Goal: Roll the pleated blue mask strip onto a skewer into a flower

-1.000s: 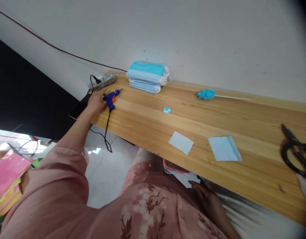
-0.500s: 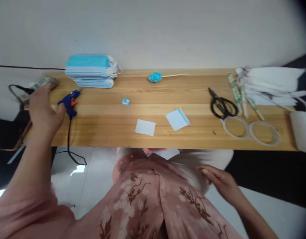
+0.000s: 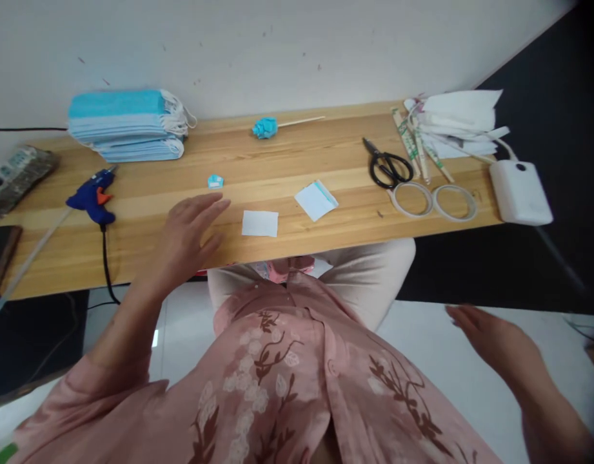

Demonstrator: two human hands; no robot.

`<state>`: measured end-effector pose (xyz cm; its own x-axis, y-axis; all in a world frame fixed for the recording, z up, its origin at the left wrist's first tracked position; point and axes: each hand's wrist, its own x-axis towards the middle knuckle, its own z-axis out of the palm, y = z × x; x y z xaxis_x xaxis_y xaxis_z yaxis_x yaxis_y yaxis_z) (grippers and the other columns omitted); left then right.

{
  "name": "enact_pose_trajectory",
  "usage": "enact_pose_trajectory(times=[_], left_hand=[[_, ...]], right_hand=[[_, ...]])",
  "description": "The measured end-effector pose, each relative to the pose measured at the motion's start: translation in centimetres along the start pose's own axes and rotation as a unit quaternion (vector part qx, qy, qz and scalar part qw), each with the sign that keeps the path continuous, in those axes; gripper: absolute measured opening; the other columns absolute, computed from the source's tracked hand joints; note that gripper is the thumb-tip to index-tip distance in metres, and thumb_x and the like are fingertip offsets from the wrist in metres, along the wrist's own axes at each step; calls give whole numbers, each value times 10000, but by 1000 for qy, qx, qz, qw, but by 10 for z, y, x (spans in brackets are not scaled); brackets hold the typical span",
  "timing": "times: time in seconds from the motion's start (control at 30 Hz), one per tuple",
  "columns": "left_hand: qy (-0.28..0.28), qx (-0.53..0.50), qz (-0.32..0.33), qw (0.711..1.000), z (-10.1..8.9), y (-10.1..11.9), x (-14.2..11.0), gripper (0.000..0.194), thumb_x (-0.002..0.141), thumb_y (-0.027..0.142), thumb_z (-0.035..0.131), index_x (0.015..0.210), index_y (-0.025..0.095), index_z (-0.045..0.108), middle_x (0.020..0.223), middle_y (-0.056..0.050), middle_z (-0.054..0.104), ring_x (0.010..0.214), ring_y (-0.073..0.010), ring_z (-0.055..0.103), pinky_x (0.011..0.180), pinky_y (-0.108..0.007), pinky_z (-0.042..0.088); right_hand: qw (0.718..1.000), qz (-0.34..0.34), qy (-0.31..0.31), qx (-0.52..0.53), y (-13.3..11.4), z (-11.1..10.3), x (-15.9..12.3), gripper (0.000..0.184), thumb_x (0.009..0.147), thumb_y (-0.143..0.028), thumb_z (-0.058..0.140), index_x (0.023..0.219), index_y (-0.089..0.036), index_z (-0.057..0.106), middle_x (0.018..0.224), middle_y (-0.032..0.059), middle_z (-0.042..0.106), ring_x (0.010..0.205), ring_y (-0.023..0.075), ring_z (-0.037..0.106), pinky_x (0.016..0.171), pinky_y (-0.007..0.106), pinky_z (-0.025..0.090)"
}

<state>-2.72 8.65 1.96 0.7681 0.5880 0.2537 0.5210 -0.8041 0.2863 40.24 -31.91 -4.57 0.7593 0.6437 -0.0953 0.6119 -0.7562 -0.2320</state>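
Note:
My left hand [image 3: 188,235] hovers over the front of the table, fingers apart and nothing held. Just right of its fingertips lies a white rectangular piece [image 3: 260,223], and a small blue folded piece [image 3: 215,182] is behind them. A white square with a blue edge [image 3: 316,200] rests farther right. At the left stands a blue glue gun [image 3: 92,197] with an orange trigger and a long glue stick. My right hand [image 3: 495,341] hangs over the floor, right of my lap, with its fingers extended and holding nothing visible.
Face masks [image 3: 125,125] are stacked at the back left beside a power strip [image 3: 20,177]. A blue crumpled flower on a stick [image 3: 266,127] lies at the back. Scissors [image 3: 387,166], tape rolls [image 3: 455,203], wrapped sticks [image 3: 420,151] and a white box [image 3: 520,192] are at the right.
My left hand has moved right, from beside the glue gun to near the white rectangle. My right hand has swung out to the right. The view has shifted, showing more on the right.

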Motion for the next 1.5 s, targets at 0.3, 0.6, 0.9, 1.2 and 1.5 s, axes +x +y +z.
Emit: enact_pose_trajectory(times=[0.3,0.6,0.9,1.2,1.5], left_hand=[[-21,-25,90,995,21,31,-2,372,1050,336,490,1371,257,659,1445,-120,662,1308,-314,630,1160,-568,443],[-9,-51,91,994,31,24,-7,393,1046,281,521,1429,309,602,1449,-126,655,1308,-330,635,1089,-593,516],[8,-93,139,986,39,14,19,656,1021,211,556,1593,468,362,1457,-120,626,1305,-344,632,1052,-627,532],[-69,-87,254,961,39,73,69,317,1054,279,486,1303,262,682,1488,-111,630,1374,-314,579,1162,-583,466],[-109,-95,231,962,51,67,62,358,1065,283,465,1319,175,693,1468,-164,629,1353,-335,574,1153,-583,447]], right_hand=[[957,-249,132,65,-211,-19,72,348,1032,-400,473,1033,-197,756,996,88,784,879,225,715,759,318,494],[964,-180,194,3,-205,-58,120,618,1085,-469,431,1583,-105,462,1643,240,439,1542,416,378,1208,698,215],[968,-135,211,13,-127,-33,123,375,1009,-334,536,1239,-105,724,1295,200,739,1251,330,657,1119,560,431],[966,-160,202,23,-162,18,131,241,986,-363,602,1035,-170,738,1142,148,751,1099,335,656,1102,555,420],[950,-251,172,75,-157,18,98,156,1017,-272,569,922,-239,687,1116,61,783,1092,264,699,1215,552,318]])
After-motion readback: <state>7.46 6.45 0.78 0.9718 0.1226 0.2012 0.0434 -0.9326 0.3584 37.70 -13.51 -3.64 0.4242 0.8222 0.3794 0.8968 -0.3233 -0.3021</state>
